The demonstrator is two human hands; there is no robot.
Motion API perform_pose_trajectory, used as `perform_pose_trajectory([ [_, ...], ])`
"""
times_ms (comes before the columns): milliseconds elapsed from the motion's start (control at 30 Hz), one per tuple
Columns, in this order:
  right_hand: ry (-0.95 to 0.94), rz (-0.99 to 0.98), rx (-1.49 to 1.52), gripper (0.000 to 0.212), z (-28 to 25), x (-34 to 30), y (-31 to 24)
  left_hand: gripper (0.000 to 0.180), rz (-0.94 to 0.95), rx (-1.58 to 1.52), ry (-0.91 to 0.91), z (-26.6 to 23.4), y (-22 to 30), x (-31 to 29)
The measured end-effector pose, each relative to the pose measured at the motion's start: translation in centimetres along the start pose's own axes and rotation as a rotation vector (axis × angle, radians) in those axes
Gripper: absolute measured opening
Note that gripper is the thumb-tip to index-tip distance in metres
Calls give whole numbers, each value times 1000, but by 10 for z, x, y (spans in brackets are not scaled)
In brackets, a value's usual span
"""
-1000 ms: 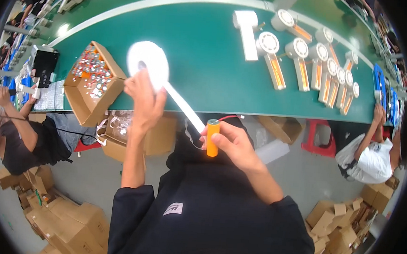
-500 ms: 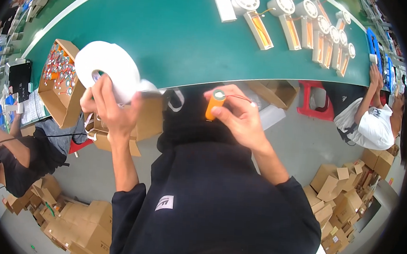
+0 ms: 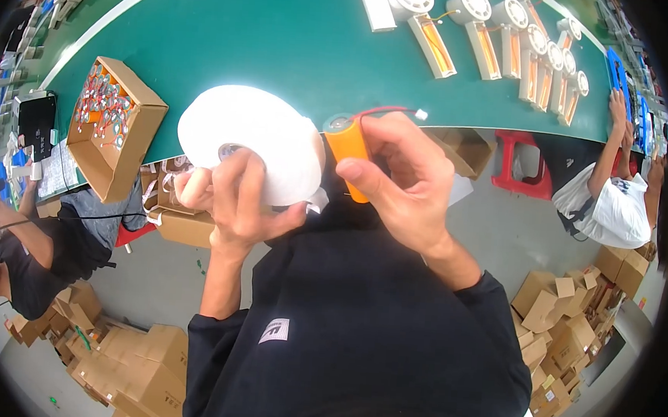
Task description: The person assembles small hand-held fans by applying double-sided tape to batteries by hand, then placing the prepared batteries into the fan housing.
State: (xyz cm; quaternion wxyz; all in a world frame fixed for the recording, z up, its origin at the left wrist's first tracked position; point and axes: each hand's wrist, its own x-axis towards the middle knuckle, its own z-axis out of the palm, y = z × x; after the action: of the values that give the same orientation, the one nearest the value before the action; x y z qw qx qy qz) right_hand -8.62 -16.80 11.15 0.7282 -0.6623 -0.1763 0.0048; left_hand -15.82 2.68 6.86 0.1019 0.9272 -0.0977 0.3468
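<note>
White tape roll gripped in closed left hand; right hand clasps orange cylindrical cell, touching roll.

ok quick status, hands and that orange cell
Left hand grips white tape roll. Right hand holds orange cell, touching the roll. Nothing between them.

Green conveyor belt, open cardboard box w/ small parts, row of white fan units, red stool

Left hand grips white tape roll; right hand orange cylinder.
</note>
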Motion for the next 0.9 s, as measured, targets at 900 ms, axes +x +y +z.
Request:
perform_pose_trajectory([
  [900,-234,254,-137,33,-12,58,21,66,-273,-77,-102,27,20,12],
])
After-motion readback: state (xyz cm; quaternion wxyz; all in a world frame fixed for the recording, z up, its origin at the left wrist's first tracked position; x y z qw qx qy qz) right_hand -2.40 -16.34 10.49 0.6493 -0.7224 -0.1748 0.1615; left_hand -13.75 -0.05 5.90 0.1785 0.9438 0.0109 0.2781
